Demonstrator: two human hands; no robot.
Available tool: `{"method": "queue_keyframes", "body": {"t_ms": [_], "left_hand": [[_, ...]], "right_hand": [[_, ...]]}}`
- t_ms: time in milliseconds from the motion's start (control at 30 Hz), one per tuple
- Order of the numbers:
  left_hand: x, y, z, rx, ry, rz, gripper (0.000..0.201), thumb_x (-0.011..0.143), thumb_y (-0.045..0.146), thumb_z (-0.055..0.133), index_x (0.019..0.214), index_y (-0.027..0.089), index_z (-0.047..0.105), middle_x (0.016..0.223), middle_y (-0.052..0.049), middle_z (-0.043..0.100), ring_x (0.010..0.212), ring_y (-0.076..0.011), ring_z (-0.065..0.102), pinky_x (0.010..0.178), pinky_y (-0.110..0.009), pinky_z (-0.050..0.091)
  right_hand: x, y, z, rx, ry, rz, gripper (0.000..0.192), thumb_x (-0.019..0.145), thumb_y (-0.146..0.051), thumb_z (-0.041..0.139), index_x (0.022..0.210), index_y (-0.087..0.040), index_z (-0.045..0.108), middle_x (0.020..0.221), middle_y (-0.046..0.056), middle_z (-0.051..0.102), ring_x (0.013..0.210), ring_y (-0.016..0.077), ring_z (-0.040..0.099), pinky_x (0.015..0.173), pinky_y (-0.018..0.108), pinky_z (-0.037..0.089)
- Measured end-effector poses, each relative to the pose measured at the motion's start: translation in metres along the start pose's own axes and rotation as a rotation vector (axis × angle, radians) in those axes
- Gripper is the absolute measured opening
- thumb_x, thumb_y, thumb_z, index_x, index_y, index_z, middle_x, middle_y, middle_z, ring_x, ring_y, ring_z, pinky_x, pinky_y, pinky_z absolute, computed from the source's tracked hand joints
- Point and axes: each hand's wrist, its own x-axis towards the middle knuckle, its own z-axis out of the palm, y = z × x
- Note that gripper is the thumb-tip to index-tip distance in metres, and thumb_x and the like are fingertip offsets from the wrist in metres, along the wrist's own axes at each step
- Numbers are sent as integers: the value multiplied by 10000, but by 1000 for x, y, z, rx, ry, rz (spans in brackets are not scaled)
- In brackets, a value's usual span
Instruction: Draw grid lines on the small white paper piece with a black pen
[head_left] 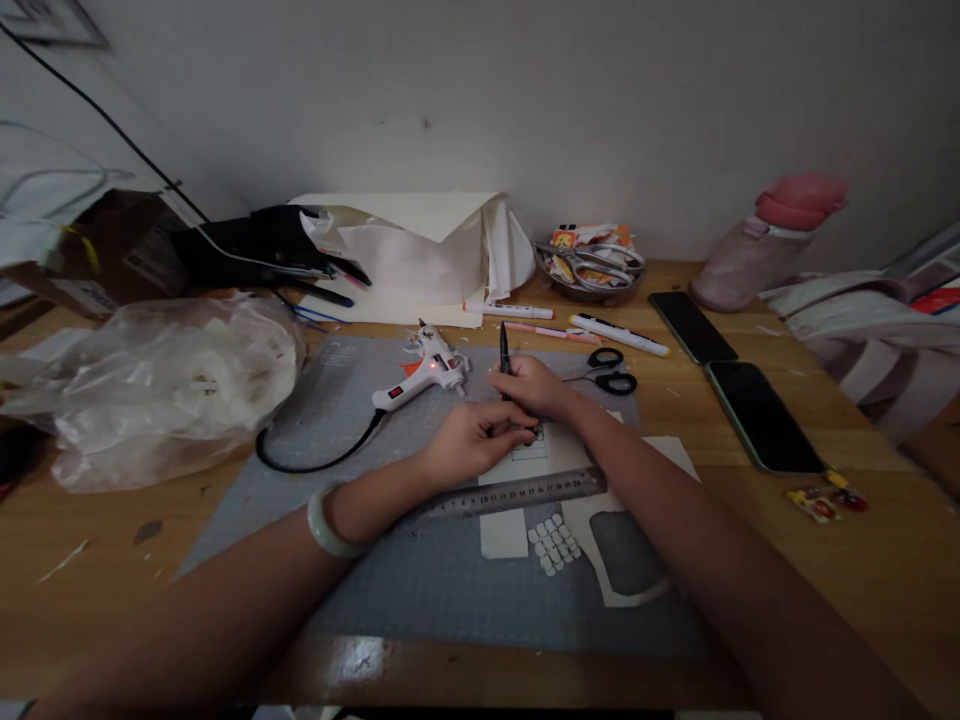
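My right hand (536, 385) is closed around a black pen (504, 345) that stands nearly upright, its lower end hidden by my fingers. Just below it, my left hand (480, 440) has thumb and fingers pinched together over a white paper (531, 462) with dark drawn lines. What lies between those fingers, if anything, is hidden. A metal ruler (536, 490) crosses the paper's near edge. Nearer to me lie a plain white paper square (504, 534), a cluster of small rounded white pieces (555, 545) and a sheet with a large cut-out (606, 580).
On the grey cutting mat (360, 590) lie a corded glue gun (427, 380) with a lit red light and black-handled scissors (616, 383). Markers (619, 335) and a bowl (600, 290) stand behind. Two phones (765, 415) and a pink bottle (757, 260) are right; a plastic bag (180, 380) is left.
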Motion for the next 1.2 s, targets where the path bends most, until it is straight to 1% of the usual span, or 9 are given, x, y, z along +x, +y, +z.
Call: {"method": "queue_keyframes", "body": {"t_ms": [200,467,700,933,1067,1200], "left_hand": [[0,0,0,16,-26,-30,160,829,207,628,933,160,741,620,28,623,524,-82,428,506,-186,334],[1,-1,1,28,-19,-9,145,826,178,631,920,163,740,586,46,604,496,-72,404,482,-180,307],[1,0,2,39,-35,-58,163,834,194,634,947,159,746,607,30,623,511,-80,425,497,-187,326],[1,-1,2,13,-24,-23,158,831,206,633,926,152,748,600,24,629,507,-81,422,489,-187,317],[1,1,1,33,-29,-49,162,831,192,633,940,146,745,630,17,648,533,-83,448,508,-185,334],[1,2,1,74,-31,-63,163,838,194,625,946,166,745,637,26,654,528,-81,449,509,-182,342]], "right_hand": [[0,-2,0,-10,-3,-2,230,744,-390,472,633,-190,479,559,-55,416,562,114,398,555,244,313],[0,-4,0,-2,-7,22,212,742,-362,479,623,-187,483,556,-57,416,560,112,400,564,244,324],[0,-5,1,-3,5,24,216,744,-362,490,617,-186,481,559,-59,417,567,111,405,574,243,327],[1,-2,1,-10,4,32,220,748,-357,487,606,-189,469,551,-57,414,555,104,390,547,234,309],[1,-3,1,-7,2,26,222,745,-359,485,601,-192,460,545,-59,400,547,103,383,540,234,301],[1,-4,0,-19,-4,12,233,746,-363,481,590,-189,465,536,-62,395,558,105,389,563,240,313]]}}
